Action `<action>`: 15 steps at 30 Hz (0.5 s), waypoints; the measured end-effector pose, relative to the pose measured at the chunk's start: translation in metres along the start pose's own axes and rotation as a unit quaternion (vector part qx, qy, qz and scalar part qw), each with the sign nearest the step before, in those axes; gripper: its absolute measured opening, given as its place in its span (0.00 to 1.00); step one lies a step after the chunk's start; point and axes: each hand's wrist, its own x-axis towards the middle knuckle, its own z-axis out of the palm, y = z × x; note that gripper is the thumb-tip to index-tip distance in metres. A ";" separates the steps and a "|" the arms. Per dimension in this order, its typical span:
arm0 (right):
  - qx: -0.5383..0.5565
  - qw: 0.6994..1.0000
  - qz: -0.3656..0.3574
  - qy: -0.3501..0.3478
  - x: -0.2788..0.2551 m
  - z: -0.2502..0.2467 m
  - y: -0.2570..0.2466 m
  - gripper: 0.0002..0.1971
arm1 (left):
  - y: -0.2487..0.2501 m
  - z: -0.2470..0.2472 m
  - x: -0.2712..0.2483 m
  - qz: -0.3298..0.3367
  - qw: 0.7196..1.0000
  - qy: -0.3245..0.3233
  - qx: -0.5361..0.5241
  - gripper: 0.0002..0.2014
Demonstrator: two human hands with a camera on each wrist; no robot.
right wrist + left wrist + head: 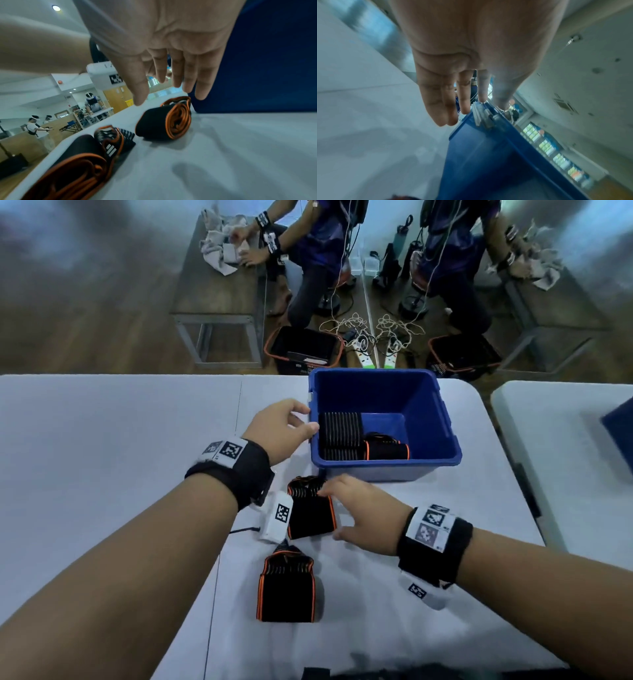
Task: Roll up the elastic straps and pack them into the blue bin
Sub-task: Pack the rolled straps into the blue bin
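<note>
From the head camera, the deep blue plastic bin [445, 419] sits on the white table [102, 440] at about 1 o'clock, with black orange-edged rolled elastic straps [359, 440] packed in its near left corner. The left hand [279, 428] reaches the bin's left rim at 11 o'clock, fingers loose. The right hand [363, 513] hovers spread over one rolled strap [310, 510] at centre; a second roll [286, 590] lies at 6 o'clock.

The left wrist view, blurred, shows relaxed fingers [440, 97] at the bin's rim [505, 121], perhaps touching.

In the right wrist view, fingers [190, 75] fan wide above the roll [164, 121], holding nothing.
</note>
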 end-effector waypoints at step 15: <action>0.003 0.999 0.030 0.010 0.038 0.057 0.024 0.38 | 0.021 -0.001 0.011 -0.050 0.997 -0.033 0.052 0.22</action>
